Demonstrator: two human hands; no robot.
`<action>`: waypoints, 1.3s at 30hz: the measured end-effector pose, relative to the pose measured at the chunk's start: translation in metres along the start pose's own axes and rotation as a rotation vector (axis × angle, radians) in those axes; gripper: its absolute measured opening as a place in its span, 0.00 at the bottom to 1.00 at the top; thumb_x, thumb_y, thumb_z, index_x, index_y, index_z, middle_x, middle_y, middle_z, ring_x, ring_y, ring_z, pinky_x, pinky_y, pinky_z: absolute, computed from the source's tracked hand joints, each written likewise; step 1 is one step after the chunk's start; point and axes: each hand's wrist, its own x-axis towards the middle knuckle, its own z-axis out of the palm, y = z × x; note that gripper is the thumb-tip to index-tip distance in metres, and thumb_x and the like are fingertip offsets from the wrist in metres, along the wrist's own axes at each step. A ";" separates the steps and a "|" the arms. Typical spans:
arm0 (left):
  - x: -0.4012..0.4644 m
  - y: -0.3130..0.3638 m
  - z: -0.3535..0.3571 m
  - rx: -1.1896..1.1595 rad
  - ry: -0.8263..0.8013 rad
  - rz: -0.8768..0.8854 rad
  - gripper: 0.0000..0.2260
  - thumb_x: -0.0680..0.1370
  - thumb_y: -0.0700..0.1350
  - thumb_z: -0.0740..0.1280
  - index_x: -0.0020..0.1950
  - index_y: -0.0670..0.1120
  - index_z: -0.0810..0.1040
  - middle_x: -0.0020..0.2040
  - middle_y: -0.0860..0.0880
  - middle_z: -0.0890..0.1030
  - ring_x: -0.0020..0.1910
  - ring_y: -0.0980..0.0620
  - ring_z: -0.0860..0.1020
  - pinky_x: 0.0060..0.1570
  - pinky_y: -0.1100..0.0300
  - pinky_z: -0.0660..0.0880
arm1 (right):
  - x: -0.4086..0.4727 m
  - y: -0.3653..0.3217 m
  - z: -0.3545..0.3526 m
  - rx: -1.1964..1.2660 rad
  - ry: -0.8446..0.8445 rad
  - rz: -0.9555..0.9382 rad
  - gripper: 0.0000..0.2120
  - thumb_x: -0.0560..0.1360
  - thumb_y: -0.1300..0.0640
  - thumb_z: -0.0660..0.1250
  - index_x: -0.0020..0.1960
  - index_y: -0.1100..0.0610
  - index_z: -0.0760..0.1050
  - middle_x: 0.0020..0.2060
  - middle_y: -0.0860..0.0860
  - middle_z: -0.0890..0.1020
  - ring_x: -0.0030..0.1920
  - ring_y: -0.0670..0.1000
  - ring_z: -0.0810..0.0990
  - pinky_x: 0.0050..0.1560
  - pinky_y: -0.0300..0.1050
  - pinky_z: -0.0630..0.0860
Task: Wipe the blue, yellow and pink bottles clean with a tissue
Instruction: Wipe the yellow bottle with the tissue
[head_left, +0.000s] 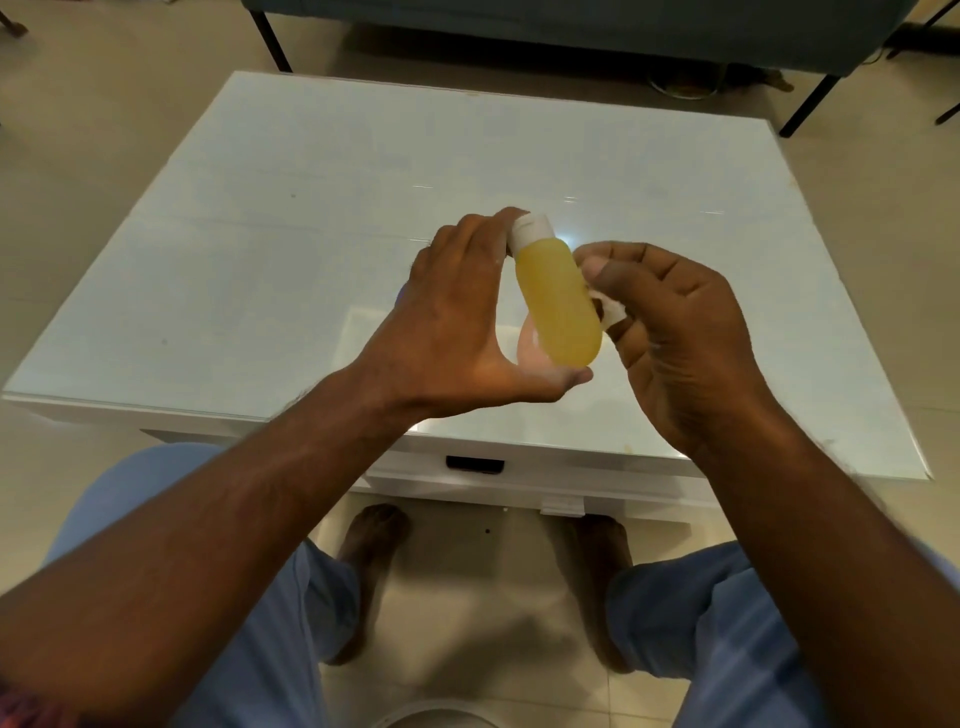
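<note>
My left hand (457, 317) holds the yellow bottle (558, 304) lengthwise above the table, fingertips on its white cap (531, 228) and thumb under its rounded base. My right hand (670, 332) pinches a small white tissue (613, 310) against the bottle's right side. Behind the yellow bottle a pink bottle (530, 345) shows only as a small patch on the table. A sliver of blue (400, 297) peeks out past the left hand's edge; I cannot tell what it is.
The white glass-topped table (311, 218) stretches wide behind the hands, its near edge above my knees. A dark bench with black legs (571, 26) stands on the floor beyond it. My feet rest under the table.
</note>
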 end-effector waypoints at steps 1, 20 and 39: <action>-0.001 0.002 0.001 -0.053 -0.021 -0.026 0.50 0.63 0.74 0.71 0.76 0.48 0.62 0.69 0.52 0.70 0.63 0.55 0.70 0.63 0.55 0.73 | -0.001 -0.002 0.000 0.042 -0.007 -0.024 0.11 0.77 0.54 0.69 0.56 0.55 0.85 0.53 0.55 0.88 0.56 0.56 0.85 0.61 0.54 0.82; 0.000 0.015 0.010 -0.669 -0.199 -0.262 0.41 0.65 0.69 0.69 0.73 0.50 0.69 0.65 0.54 0.78 0.64 0.54 0.77 0.65 0.49 0.77 | -0.008 -0.004 0.010 -0.183 0.021 -0.563 0.12 0.82 0.62 0.63 0.62 0.62 0.81 0.57 0.56 0.84 0.58 0.57 0.83 0.59 0.51 0.81; 0.004 0.023 -0.003 -0.975 -0.079 -0.294 0.27 0.65 0.73 0.69 0.57 0.59 0.81 0.59 0.52 0.83 0.61 0.50 0.80 0.62 0.50 0.76 | -0.007 0.002 0.009 -0.392 0.089 -0.555 0.11 0.82 0.62 0.68 0.62 0.62 0.84 0.55 0.56 0.86 0.56 0.51 0.85 0.54 0.46 0.84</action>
